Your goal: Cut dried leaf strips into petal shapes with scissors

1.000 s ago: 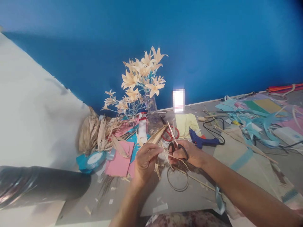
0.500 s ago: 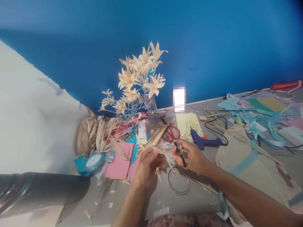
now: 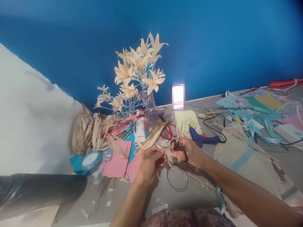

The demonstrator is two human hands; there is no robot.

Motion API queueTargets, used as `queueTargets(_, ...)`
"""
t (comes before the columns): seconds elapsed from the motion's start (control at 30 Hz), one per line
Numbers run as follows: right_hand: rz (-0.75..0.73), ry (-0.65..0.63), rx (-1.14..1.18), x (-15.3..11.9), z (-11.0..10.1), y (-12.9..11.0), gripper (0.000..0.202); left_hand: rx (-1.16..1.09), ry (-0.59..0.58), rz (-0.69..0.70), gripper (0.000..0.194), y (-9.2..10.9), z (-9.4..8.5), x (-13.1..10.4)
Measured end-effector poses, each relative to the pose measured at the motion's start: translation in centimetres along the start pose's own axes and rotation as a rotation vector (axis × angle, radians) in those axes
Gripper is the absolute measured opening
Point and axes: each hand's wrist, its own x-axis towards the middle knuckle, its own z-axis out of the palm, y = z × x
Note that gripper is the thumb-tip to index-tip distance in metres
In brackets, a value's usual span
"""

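Observation:
Between thumb and fingers, my left hand [image 3: 151,162] pinches a small pale piece of dried husk [image 3: 167,152]. My right hand [image 3: 190,154] has black-handled scissors [image 3: 180,140] looped in its fingers, blades pointing up and away. Its thumb and forefinger also touch the right end of the husk piece. Just below the hands, a ring of wire [image 3: 178,188] lies on the table. Beyond them are a longer husk strip [image 3: 151,138] and red-handled scissors [image 3: 168,131].
Husk flowers stand in a clear vase [image 3: 149,105] by the blue wall. A blue glue gun [image 3: 203,137] with its cord lies right of the hands. Pink paper [image 3: 117,159], a ribbon roll [image 3: 91,162] and husk bundles [image 3: 81,134] are at left; ribbons [image 3: 272,126] spread at right.
The scissors in my right hand have turned, so the blades now show pointing upward. Both hands stay close together at the husk piece. The view has shifted slightly.

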Motion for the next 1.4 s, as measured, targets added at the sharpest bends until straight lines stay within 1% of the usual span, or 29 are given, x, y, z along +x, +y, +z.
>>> queueTargets(0.1,0.040,0.016,-0.012,0.0,0.2,-0.5,0.026,-0.031,0.001,-0.010,0.030,-0.4,0.3,0.1)
queueTargets(0.2,0.049,0.032,-0.021,0.0,0.6,-0.7,0.030,0.027,0.025,0.021,0.029,-0.8,0.5,0.1)
queueTargets(0.3,0.037,0.034,-0.017,0.1,0.9,-0.4,0.031,0.104,0.026,0.055,0.028,-1.0,0.6,0.1)
queueTargets(0.37,0.067,0.000,0.029,0.1,0.9,-0.1,0.029,0.111,-0.006,0.047,0.027,-1.0,0.5,0.1)
queueTargets(0.5,0.095,-0.128,0.150,-0.2,0.6,0.0,0.024,0.003,-0.143,-0.070,0.033,-1.0,0.3,0.3)
queueTargets(0.57,0.094,-0.149,0.123,-0.4,0.6,-0.3,0.024,-0.036,-0.192,-0.109,0.036,-1.0,0.2,0.4)
queueTargets(0.63,0.103,-0.148,0.086,-0.5,0.6,-0.7,0.024,-0.067,-0.210,-0.129,0.038,-1.1,0.2,0.5)
queueTargets(0.7,0.088,-0.123,0.054,-0.5,0.6,-0.9,0.023,-0.113,-0.214,-0.131,0.037,-1.3,0.3,0.5)
queueTargets(0.77,0.066,-0.071,0.024,-0.4,0.5,-0.9,0.021,-0.156,-0.212,-0.115,0.036,-1.4,0.3,0.6)
queueTargets(0.87,0.064,-0.014,0.017,-0.2,0.2,-0.9,0.021,-0.186,-0.177,-0.088,0.036,-1.3,0.4,0.7)
queueTargets(0.97,0.064,-0.009,0.031,0.0,0.0,-1.0,0.027,-0.192,-0.119,-0.063,0.036,-1.1,0.5,0.6)
queueTargets(1.07,0.068,-0.038,0.014,0.0,0.0,-1.1,0.035,-0.172,-0.064,-0.043,0.036,-1.1,0.5,0.5)
queueTargets(1.17,0.037,-0.026,-0.014,0.0,0.3,-0.8,0.031,-0.131,-0.026,-0.016,0.034,-1.3,0.5,0.5)
queueTargets(1.27,0.002,0.042,-0.059,-0.1,0.6,-0.5,0.024,-0.119,-0.031,-0.018,0.036,-1.5,0.4,0.4)
queueTargets(1.4,0.019,-0.018,0.038,-0.3,1.0,-0.5,0.023,-0.139,-0.099,-0.022,0.040,-1.6,0.3,0.2)
